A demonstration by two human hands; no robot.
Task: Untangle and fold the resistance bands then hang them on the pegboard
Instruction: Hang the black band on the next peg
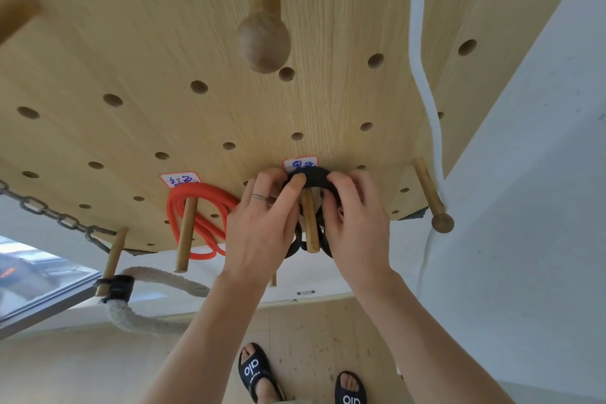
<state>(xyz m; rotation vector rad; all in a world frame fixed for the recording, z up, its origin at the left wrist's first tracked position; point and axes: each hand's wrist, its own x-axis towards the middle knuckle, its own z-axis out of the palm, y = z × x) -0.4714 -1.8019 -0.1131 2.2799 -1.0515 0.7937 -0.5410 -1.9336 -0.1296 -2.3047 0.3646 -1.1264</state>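
Observation:
A folded black resistance band [313, 178] is looped over a wooden peg [310, 223] low on the light wooden pegboard [203, 43], under a white label with blue writing [300, 165]. My left hand [262, 229] grips the band's left side, thumb on top of the loop. My right hand [355, 223] grips its right side. The band's lower loops hang behind my fingers. To the left, a folded red resistance band [200, 216] hangs on another peg [185, 234] under its own label [180, 179].
A large round-headed peg [264, 26] juts out above. More pegs stick out at the right [433, 197] and lower left, where a thick rope [144, 318] and a chain [55, 215] hang. A white cord [423, 85] runs down the board's right side. My sandalled feet stand on the floor below.

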